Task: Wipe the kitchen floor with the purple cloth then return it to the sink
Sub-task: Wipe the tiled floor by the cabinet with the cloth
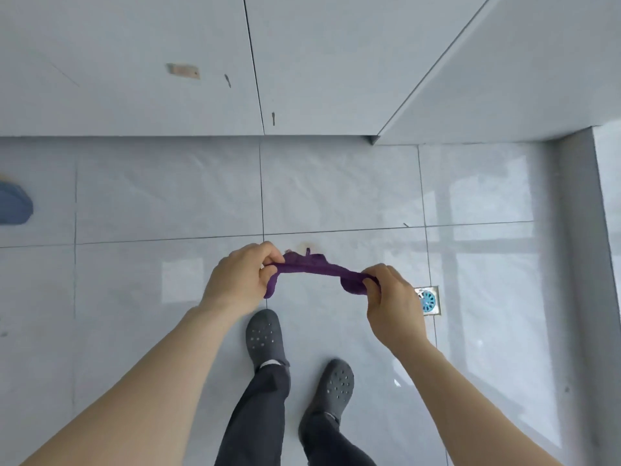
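The purple cloth (316,269) is stretched in the air between both hands, bunched into a narrow band above the pale tiled kitchen floor (168,196). My left hand (240,277) pinches its left end, with a bit of cloth hanging below the fingers. My right hand (386,294) grips its right end. A small brownish stain (306,245) shows on the tile just beyond the cloth. The sink is out of sight.
Grey cabinet doors (168,62) run along the far side, meeting another cabinet run (504,79) at the right corner. A floor drain with a blue strainer (428,300) lies by my right hand. A blue object (13,206) sits at the left edge. My dark clogs (265,334) stand below.
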`<state>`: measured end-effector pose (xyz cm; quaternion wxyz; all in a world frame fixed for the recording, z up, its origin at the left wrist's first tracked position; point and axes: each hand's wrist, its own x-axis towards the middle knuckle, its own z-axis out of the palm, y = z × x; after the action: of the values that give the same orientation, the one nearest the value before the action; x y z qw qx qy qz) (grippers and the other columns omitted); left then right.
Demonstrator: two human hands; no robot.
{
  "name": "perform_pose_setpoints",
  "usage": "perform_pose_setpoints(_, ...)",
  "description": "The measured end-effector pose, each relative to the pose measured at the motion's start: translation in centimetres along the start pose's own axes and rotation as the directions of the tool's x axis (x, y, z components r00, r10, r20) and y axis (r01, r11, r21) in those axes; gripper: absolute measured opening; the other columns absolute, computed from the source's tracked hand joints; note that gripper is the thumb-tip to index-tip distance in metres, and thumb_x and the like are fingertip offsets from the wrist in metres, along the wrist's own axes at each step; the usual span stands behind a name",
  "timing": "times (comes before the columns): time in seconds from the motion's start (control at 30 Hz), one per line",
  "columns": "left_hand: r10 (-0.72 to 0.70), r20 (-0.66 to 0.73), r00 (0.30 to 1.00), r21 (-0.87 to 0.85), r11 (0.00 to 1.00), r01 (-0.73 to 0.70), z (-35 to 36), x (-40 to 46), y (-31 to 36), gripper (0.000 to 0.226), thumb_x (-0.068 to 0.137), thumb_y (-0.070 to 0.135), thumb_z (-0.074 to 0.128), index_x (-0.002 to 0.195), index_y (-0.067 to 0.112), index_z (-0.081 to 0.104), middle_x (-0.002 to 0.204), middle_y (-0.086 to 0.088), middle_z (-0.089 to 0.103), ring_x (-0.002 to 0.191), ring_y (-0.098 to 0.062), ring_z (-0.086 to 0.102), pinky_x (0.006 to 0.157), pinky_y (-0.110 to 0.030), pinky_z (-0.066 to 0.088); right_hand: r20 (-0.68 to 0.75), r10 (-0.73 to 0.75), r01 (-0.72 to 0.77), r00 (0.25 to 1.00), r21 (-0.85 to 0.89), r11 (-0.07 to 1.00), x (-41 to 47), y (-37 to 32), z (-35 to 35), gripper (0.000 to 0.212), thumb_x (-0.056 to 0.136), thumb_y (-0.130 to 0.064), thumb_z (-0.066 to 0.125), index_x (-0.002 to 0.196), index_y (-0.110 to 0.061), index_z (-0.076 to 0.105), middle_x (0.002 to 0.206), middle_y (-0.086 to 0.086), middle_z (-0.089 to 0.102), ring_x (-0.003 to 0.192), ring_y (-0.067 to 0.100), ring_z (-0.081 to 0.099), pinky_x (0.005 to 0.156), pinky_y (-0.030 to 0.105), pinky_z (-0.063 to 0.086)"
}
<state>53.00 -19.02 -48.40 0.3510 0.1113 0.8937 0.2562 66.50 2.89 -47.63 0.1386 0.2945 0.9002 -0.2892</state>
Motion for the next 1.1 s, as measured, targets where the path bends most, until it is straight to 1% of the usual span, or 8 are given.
perform_pose_setpoints(0.23, -0.061, 0.114, 0.992, 0.008, 0.998, 0.061, 12.5, 4.9, -9.9, 0.022, 0.094, 0.015, 0.058, 0.101, 0.034, 0.067, 0.093, 0.018, 0.069, 0.085, -0.012, 0.067, 0.083, -0.035, 0.054, 0.035, -0.008, 0.009, 0.999, -0.020, 1.000, 2.2, 8.7, 13.7, 0.018, 0.100, -0.007, 0.050, 0.093, -0.016, 0.064, 0.091, 0.003, 0.067, 0.077, 0.034, 0.059, 0.070, 0.045, 0.050)
perform_pose_setpoints(0.43, -0.046, 0.140, 0.989, 0.036, 0.999, 0.042, 20.3, 11.5, -15.7, 0.021, 0.095, 0.016, 0.058, 0.101, 0.034, 0.067, 0.092, 0.020, 0.068, 0.085, -0.007, 0.065, 0.083, -0.031, 0.053, -0.113, -0.048, 0.040, 0.992, -0.069, 0.997, 7.7, 14.4, 23.6, 0.027, 0.092, -0.018, 0.038, 0.095, -0.017, 0.065, 0.086, 0.001, 0.065, 0.075, 0.029, 0.051, 0.075, 0.042, 0.045)
perform_pose_setpoints(0.57, 0.015, 0.151, 0.988, 0.054, 0.998, -0.023, 24.4, 17.0, -18.9, 0.020, 0.095, 0.018, 0.058, 0.102, 0.036, 0.064, 0.093, 0.019, 0.067, 0.085, -0.008, 0.065, 0.082, -0.030, 0.053, -0.242, -0.053, 0.024, 0.969, -0.122, 0.992, 12.9, 17.7, 29.6, 0.021, 0.095, -0.014, 0.044, 0.095, -0.021, 0.064, 0.089, -0.001, 0.062, 0.083, 0.029, 0.051, 0.079, 0.038, 0.039)
perform_pose_setpoints(0.7, 0.081, 0.063, 0.995, 0.038, 0.996, -0.083, 26.8, 21.6, -20.9, 0.017, 0.094, 0.023, 0.058, 0.103, 0.037, 0.062, 0.092, 0.022, 0.066, 0.085, -0.004, 0.065, 0.084, -0.033, 0.054, -0.387, -0.110, 0.054, 0.916, -0.152, 0.987, 18.1, 19.0, 33.1, 0.021, 0.097, -0.006, 0.058, 0.103, -0.022, 0.069, 0.103, 0.002, 0.061, 0.097, 0.030, 0.051, 0.086, 0.038, 0.037)
perform_pose_setpoints(0.8, 0.113, -0.050, 0.992, -0.010, 0.994, -0.113, 27.6, 23.8, -21.3, 0.014, 0.092, 0.024, 0.058, 0.100, 0.035, 0.061, 0.085, 0.024, 0.065, 0.081, -0.002, 0.065, 0.081, -0.033, 0.054, -0.491, -0.144, 0.078, 0.859, -0.153, 0.985, 21.6, 19.1, 34.1, 0.020, 0.099, -0.011, 0.060, 0.106, -0.026, 0.072, 0.115, 0.005, 0.059, 0.105, 0.032, 0.051, 0.089, 0.039, 0.038)
perform_pose_setpoints(0.9, 0.146, -0.132, 0.980, -0.004, 0.989, -0.148, 28.4, 24.9, -21.6, 0.012, 0.092, 0.026, 0.057, 0.099, 0.036, 0.056, 0.081, 0.023, 0.063, 0.076, -0.006, 0.064, 0.074, -0.034, 0.053, -0.564, -0.155, 0.127, 0.811, -0.088, 0.988, 24.1, 18.5, 34.6, 0.019, 0.099, -0.014, 0.063, 0.109, -0.027, 0.073, 0.113, 0.008, 0.055, 0.096, 0.032, 0.052, 0.086, 0.043, 0.043)
perform_pose_setpoints(1.0, 0.275, -0.220, 0.936, 0.189, 0.953, -0.235, 29.6, 25.3, -22.4, 0.009, 0.091, 0.027, 0.057, 0.097, 0.033, 0.054, 0.081, 0.018, 0.059, 0.082, -0.015, 0.061, 0.073, -0.033, 0.047, -0.547, -0.155, 0.198, 0.823, 0.018, 0.980, 25.5, 17.7, 35.4, 0.030, 0.097, -0.015, 0.065, 0.126, -0.023, 0.067, 0.106, 0.006, 0.055, 0.092, 0.028, 0.055, 0.081, 0.045, 0.051)
perform_pose_setpoints(1.1, 0.399, -0.332, 0.855, 0.348, 0.894, -0.282, 30.0, 25.8, -23.7, 0.013, 0.089, 0.032, 0.060, 0.102, 0.029, 0.058, 0.105, 0.014, 0.062, 0.102, -0.018, 0.057, 0.086, -0.032, 0.038, -0.406, -0.231, 0.229, 0.884, -0.054, 0.972, 24.4, 17.2, 37.8, 0.055, 0.097, -0.037, 0.065, 0.147, -0.021, 0.049, 0.127, 0.003, 0.060, 0.121, 0.027, 0.055, 0.101, 0.044, 0.047)
